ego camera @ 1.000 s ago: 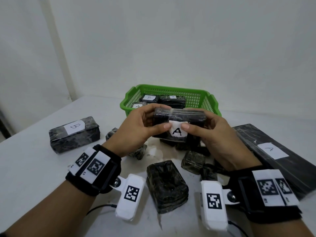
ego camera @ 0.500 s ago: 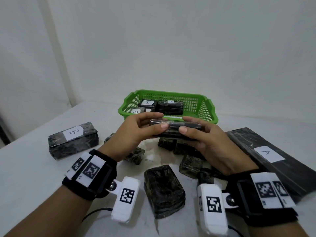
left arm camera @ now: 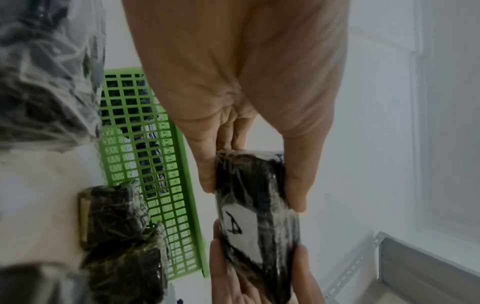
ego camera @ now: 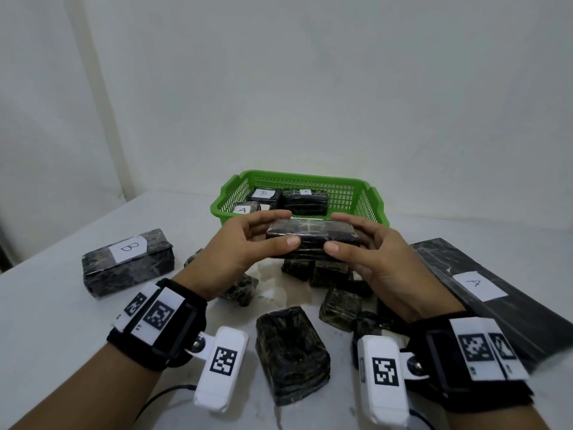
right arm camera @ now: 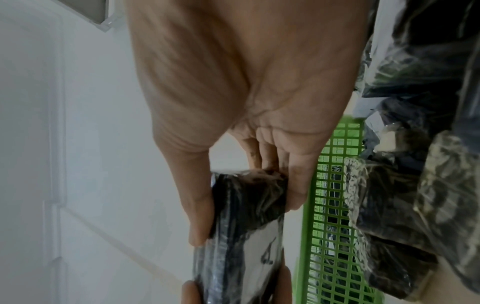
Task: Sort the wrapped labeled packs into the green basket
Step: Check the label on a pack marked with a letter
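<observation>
I hold a flat black wrapped pack (ego camera: 311, 238) level between both hands, just in front of the green basket (ego camera: 369, 201). My left hand (ego camera: 266, 234) pinches its left end, thumb near, fingers far. My right hand (ego camera: 350, 235) pinches the right end the same way. The wrist views show the pack's white label marked A (left arm camera: 240, 228) facing away from me (right arm camera: 262, 242). The basket holds several black packs, one labelled B (ego camera: 263, 193) and others labelled A (ego camera: 305, 198).
Several unlabelled wrapped packs (ego camera: 291, 352) lie on the white table (ego camera: 46, 305) below my hands. A block labelled B (ego camera: 128, 257) sits at the left. A long flat pack labelled A (ego camera: 483, 293) lies at the right. A wall stands right behind the basket.
Both hands have tipped the pack from label-toward-me to flat, so the A label no longer shows from the head, and carried it slightly forward toward the basket.
</observation>
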The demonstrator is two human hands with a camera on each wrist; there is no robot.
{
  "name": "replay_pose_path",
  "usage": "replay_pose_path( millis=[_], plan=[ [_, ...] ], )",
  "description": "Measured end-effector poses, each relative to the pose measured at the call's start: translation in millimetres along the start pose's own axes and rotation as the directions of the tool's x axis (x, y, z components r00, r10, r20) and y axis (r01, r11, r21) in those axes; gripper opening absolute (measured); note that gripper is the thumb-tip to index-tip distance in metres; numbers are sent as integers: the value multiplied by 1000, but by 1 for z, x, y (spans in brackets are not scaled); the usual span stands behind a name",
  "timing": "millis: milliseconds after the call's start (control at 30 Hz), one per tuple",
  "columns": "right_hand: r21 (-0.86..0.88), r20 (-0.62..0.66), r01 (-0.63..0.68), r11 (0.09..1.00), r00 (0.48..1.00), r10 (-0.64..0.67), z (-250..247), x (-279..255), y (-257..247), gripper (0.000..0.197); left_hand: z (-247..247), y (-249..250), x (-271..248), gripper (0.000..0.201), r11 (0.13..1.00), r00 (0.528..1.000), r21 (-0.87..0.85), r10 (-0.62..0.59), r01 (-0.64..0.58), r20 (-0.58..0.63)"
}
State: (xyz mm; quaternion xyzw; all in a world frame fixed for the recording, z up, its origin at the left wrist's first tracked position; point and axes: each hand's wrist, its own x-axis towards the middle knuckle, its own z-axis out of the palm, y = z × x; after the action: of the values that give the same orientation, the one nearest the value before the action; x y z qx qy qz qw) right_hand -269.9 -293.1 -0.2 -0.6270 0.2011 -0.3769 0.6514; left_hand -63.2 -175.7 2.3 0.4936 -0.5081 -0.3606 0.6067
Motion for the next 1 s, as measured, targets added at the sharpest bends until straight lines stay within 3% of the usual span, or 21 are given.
replay_pose_path(
  millis=[133, 300, 400, 500, 833, 933, 1000],
  plan=[
    [88, 70, -66, 994, 996, 60, 4, -2, -3, 61, -2, 3, -2, 71, 996, 997, 47, 77, -76, -23],
    [86, 24, -164, 983, 986, 162, 7, -2, -2, 49, 1, 1, -3, 79, 998, 996, 14, 59, -60, 72],
    [66, 9, -144, 987, 990, 144, 8, -3, 0, 51, 5, 1, -2, 61, 996, 998, -85, -30, 34, 52],
    [63, 10, -122, 990, 992, 122, 9, -2, 0, 49, 6, 1, -2, 37, 999, 999, 15, -34, 34, 4],
    [-53, 13, -72, 996, 997, 72, 11, 1, 8, 64, 3, 0, -2, 40, 1000, 1000, -24, 8, -9, -11],
    [-50, -17, -55, 997, 998, 54, 11, -1, 3, 55, -2, 1, 0, 46, 996, 1000, -93, 4, -6, -15],
    [-82, -71, -3, 997, 998, -3, 8, -1, 1, 55, -5, 4, -1, 47, 999, 1000, 10, 30, -30, -5]
  ],
)
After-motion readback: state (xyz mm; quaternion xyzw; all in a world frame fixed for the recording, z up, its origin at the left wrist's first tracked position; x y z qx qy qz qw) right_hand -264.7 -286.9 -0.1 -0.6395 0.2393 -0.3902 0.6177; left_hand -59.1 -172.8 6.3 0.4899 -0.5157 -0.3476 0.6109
